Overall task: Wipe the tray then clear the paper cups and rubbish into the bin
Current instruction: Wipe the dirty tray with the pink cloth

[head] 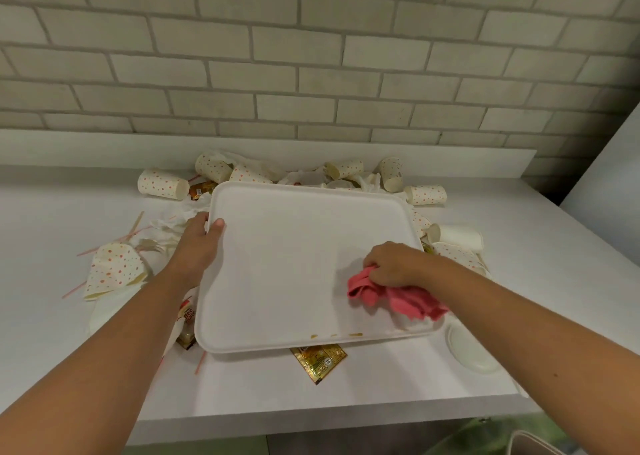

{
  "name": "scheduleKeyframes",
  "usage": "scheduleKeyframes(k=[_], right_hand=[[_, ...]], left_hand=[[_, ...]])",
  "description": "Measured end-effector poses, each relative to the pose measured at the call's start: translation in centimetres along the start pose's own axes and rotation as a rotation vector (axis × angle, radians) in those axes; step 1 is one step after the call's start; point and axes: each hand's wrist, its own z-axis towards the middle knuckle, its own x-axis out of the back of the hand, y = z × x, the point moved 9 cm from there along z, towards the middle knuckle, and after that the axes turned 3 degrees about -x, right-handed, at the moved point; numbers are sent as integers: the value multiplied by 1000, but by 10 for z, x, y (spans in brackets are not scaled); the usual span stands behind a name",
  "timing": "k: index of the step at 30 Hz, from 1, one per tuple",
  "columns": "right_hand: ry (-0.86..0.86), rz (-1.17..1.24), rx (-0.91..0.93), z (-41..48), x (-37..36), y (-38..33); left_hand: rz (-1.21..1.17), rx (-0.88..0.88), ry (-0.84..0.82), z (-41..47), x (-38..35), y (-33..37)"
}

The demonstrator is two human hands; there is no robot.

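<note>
A white tray (pixel 294 246) lies in the middle of the white counter, with small brown smears near its front rim. My left hand (pixel 199 243) grips the tray's left edge, thumb over the rim. My right hand (pixel 394 264) holds a bunched pink cloth (pixel 398 298) against the tray's right front area. Dotted paper cups lie tipped around the tray: one at the back left (pixel 162 183), one at the back right (pixel 426 195), a crushed one at the left (pixel 112 271). The corner of a bin (pixel 533 444) shows at the bottom right, below the counter.
Crumpled tissues (pixel 169 226), pink straws (pixel 74 290) and sauce sachets (pixel 318 359) lie about the tray. A white lid (pixel 471 350) sits at the front right. The brick wall and a low ledge close off the back. The counter's front edge (pixel 329 416) is near me.
</note>
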Motion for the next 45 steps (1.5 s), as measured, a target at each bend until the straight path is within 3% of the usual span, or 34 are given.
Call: scheduleKeyframes(k=[7, 14, 20, 38, 45], right_hand=[[-103, -95, -233, -14, -10, 41], [-193, -223, -138, -21, -36, 27], [-164, -246, -57, -20, -55, -12], [-86, 67, 142, -14, -59, -121], [-85, 323, 77, -29, -28, -76]], left_hand=[[-27, -37, 1, -1, -6, 2], [-26, -27, 16, 0, -6, -2], [-47, -1, 39, 3, 0, -6], [-126, 12, 62, -2, 1, 1], [-149, -28, 11, 3, 5, 9]])
